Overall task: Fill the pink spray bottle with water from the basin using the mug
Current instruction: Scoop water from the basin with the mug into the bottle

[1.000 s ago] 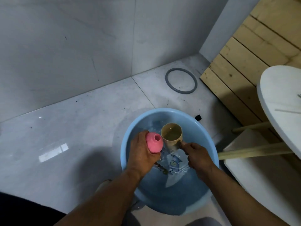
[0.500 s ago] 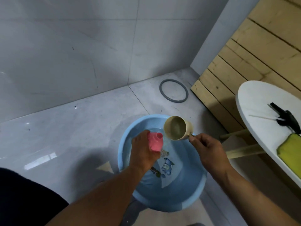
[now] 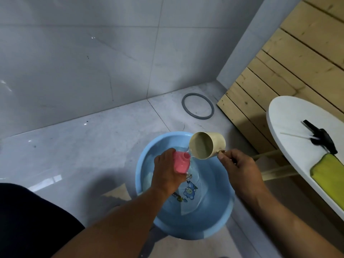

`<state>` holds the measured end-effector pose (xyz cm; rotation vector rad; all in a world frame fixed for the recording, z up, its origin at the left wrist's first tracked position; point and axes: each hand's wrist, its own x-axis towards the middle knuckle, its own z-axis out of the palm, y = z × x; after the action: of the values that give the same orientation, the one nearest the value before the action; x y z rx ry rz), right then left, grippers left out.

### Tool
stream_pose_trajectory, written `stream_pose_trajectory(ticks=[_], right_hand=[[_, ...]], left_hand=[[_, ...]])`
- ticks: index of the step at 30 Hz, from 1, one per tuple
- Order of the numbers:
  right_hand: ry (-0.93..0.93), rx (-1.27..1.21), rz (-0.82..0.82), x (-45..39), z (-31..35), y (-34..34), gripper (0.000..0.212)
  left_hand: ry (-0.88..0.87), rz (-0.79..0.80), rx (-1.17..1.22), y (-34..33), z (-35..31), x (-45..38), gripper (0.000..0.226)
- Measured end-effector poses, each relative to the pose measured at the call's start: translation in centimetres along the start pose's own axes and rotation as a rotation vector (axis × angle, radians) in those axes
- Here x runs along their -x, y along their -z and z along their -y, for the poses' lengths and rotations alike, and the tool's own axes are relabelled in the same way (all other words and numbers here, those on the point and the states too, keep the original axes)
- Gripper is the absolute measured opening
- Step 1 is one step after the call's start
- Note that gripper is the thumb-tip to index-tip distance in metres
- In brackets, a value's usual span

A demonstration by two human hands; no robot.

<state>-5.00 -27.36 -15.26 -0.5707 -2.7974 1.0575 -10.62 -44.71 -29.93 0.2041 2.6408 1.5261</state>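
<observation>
The mug (image 3: 204,145) is tipped on its side, its lip just above and to the right of the open neck of the pink spray bottle (image 3: 181,163), and a thin stream of water runs between them. The right hand (image 3: 240,170) pinches the mug's handle; the left hand (image 3: 167,173) is wrapped round the bottle, holding it roughly upright over the blue basin (image 3: 219,226). Some water seems to run down the bottle's side, so I'd say the lip needs to sit squarely over that narrow neck. Nothing stands between them. On the white surface (image 3: 290,116) to the right lie a black spray head (image 3: 322,137) and a yellow cloth (image 3: 329,175); a grey ring (image 3: 186,108) lies on the floor.
</observation>
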Motion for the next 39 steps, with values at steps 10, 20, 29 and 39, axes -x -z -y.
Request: stream_pose_trajectory(ticks=[10, 20, 29, 39], right_hand=[[0.046, 0.093, -0.005, 0.1, 0.7, 0.3, 0.022], [0.083, 0.153, -0.035, 0.2, 1.0, 0.2, 0.021], [0.028, 0.082, -0.014, -0.2, 0.9, 0.0, 0.027], [-0.144, 0.044, -0.032, -1.7, -1.4, -2.2, 0.028]], left_hand=[[0.011, -0.006, -0.009, -0.3, 0.1, 0.1, 0.07], [-0.01, -0.017, 0.017, -0.1, 0.0, 0.3, 0.069], [-0.019, -0.049, -0.066, 0.0, -0.3, 0.3, 0.071], [0.031, -0.014, -0.093, -0.5, 0.4, 0.5, 0.072]])
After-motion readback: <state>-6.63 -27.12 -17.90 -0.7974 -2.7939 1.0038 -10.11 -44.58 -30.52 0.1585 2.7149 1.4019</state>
